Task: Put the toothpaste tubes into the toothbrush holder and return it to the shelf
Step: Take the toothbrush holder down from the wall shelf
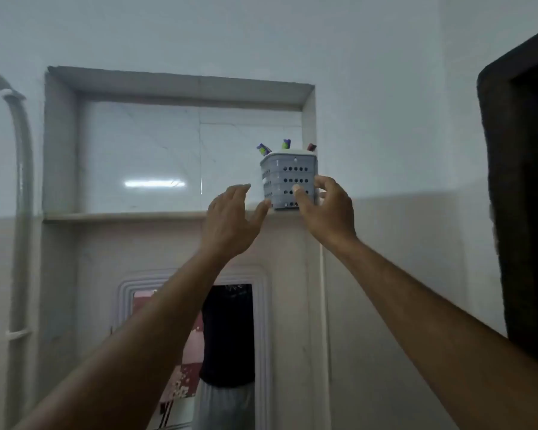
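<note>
Head view, looking up at a recessed wall niche with a stone shelf (121, 216) along its bottom edge. Grey perforated holder (288, 178) upright at the far right end of the shelf, tight beside the niche's right wall. Three tube ends (286, 144) poking above its rim, purple and green; details too blurred to read.

Right hand (326, 209) raised to the holder, thumb pressed on the front face, fingers curled around the right side: a loose grip on the holder. Left hand (230, 221) just left of the holder, open, fingers spread and slightly bent, thumb tip close to the holder's lower left corner; contact hard to tell. Both forearms bare, reaching up from the lower corners of the frame.

Glossy pale tiles lining the back of the niche, with a strip-light reflection on them. White pipe (21, 181) running down the wall on the left. Mirror (196, 352) in a ridged white frame below the shelf, showing a torso in a dark top. Dark door frame (522, 181) at the right edge.
</note>
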`<act>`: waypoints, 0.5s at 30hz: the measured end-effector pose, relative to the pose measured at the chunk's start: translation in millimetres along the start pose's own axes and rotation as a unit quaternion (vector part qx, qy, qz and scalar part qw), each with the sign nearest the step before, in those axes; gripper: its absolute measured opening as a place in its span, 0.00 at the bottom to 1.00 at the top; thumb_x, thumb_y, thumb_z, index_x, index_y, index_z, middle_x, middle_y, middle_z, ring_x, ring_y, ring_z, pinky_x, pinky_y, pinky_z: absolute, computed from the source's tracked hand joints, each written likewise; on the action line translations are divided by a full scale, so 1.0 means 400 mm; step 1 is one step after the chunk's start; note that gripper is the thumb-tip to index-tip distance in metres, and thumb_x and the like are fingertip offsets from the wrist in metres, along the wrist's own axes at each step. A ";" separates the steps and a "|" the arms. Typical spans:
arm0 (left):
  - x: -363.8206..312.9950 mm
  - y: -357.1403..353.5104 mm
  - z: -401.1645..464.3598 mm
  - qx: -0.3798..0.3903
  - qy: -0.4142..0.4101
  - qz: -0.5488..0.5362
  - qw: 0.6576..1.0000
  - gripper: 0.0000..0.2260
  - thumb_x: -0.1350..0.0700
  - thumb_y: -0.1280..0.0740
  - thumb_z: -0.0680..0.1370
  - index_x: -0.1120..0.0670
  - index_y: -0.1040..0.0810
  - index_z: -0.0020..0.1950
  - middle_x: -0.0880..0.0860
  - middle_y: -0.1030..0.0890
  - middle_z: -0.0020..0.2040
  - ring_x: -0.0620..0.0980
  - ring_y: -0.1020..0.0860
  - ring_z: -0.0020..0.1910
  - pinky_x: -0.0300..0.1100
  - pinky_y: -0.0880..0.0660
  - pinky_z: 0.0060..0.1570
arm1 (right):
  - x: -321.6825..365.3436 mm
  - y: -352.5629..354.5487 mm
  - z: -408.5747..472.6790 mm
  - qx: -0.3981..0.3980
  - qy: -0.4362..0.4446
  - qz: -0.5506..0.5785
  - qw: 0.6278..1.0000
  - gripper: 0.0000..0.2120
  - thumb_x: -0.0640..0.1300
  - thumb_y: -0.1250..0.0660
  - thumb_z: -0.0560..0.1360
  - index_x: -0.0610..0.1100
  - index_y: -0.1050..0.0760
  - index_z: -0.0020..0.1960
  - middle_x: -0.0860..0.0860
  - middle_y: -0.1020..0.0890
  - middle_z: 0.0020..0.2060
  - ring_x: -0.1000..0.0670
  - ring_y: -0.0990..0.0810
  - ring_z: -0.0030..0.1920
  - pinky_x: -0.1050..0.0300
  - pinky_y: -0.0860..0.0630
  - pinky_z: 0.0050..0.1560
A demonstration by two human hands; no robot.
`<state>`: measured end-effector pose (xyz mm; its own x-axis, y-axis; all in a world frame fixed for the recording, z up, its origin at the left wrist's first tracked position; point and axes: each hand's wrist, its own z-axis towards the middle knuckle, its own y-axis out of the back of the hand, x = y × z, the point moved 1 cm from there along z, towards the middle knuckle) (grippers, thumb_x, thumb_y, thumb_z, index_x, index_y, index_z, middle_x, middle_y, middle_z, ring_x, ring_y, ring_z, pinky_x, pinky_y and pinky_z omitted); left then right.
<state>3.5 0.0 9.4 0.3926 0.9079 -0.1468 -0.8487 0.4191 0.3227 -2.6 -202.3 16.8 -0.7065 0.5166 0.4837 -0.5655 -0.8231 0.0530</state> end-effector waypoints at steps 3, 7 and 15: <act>0.032 -0.054 0.033 -0.006 0.018 0.036 0.999 0.33 0.33 0.42 0.85 0.55 0.28 0.80 0.54 0.23 0.77 0.56 0.26 0.77 0.57 0.32 0.78 | -0.025 -0.036 0.050 0.007 -0.002 -0.018 1.000 0.32 0.61 0.27 0.82 0.42 0.25 0.77 0.46 0.19 0.71 0.43 0.21 0.71 0.49 0.22 0.68; 0.085 -0.105 0.058 0.007 0.009 0.117 0.993 0.31 0.33 0.45 0.86 0.55 0.24 0.76 0.54 0.20 0.74 0.56 0.23 0.75 0.56 0.32 0.76 | -0.048 -0.105 0.082 0.005 0.006 -0.086 0.996 0.37 0.63 0.26 0.80 0.39 0.29 0.78 0.42 0.24 0.72 0.39 0.25 0.73 0.42 0.23 0.70; 0.136 -0.118 0.059 -0.019 -0.071 0.211 0.975 0.29 0.36 0.52 0.88 0.51 0.17 0.47 0.50 0.15 0.44 0.56 0.17 0.45 0.54 0.26 0.53 | -0.037 -0.199 0.076 -0.081 -0.002 -0.147 0.986 0.51 0.71 0.22 0.72 0.35 0.32 0.78 0.38 0.25 0.71 0.36 0.26 0.70 0.44 0.24 0.65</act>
<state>73.4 29.6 8.1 0.0488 0.9911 0.1238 -0.9565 0.0107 0.2915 65.8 -151.5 31.8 -0.4997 0.7260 0.4724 -0.8067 -0.5887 0.0515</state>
